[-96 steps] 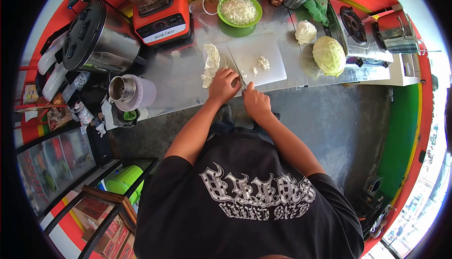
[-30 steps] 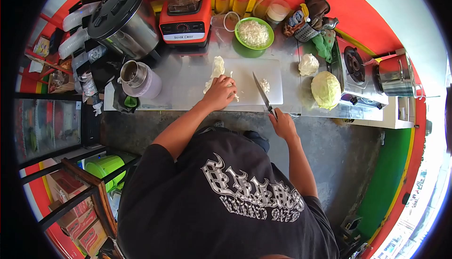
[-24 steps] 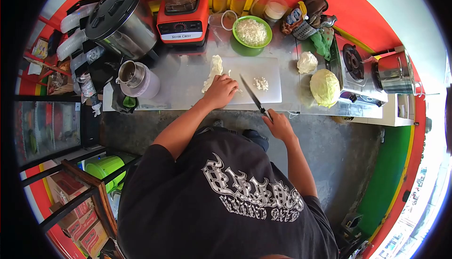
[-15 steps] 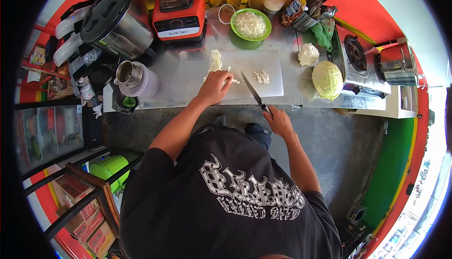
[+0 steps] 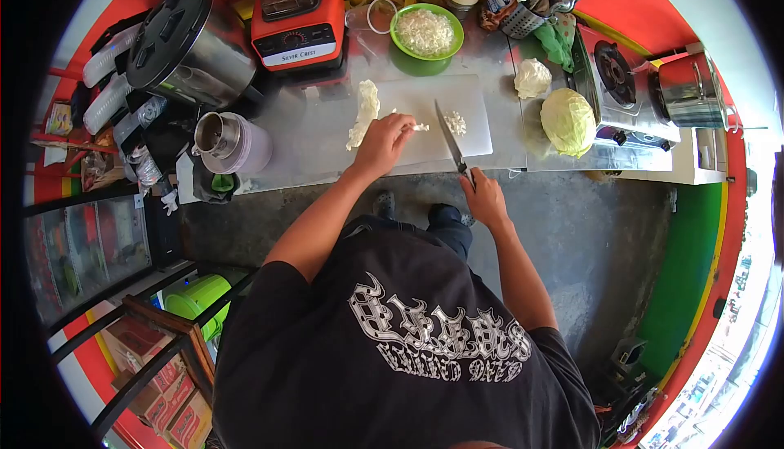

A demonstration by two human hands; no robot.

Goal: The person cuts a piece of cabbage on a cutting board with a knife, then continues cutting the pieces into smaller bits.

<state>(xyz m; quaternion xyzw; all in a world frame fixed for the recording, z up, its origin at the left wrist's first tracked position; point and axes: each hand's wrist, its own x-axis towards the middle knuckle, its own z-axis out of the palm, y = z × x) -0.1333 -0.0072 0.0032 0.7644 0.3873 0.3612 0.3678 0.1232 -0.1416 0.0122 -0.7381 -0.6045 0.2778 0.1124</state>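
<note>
My right hand (image 5: 485, 197) is wrapped round the handle of a kitchen knife (image 5: 450, 136), its blade pointing away from me over the white cutting board (image 5: 480, 140). On the board, my left hand (image 5: 385, 143) has its fingers closed on a pale cabbage strip (image 5: 420, 127) that pokes out toward the blade. Right of the blade lies a small heap of chopped cabbage (image 5: 456, 124). Pale cabbage leaves (image 5: 367, 104) rest at the board's left side, partly behind my left hand.
A green bowl (image 5: 426, 64) of shredded cabbage stands behind the board. A red blender (image 5: 298, 36) and large steel pot (image 5: 208, 53) are at left. Right are a whole cabbage (image 5: 567, 122), a smaller cut piece (image 5: 532, 78) and a gas stove (image 5: 629, 114).
My left hand has shifted right, and the cabbage strip now shows at its fingertips. The knife has moved slightly right, with its blade nearer the chopped heap. The whole view has shifted slightly.
</note>
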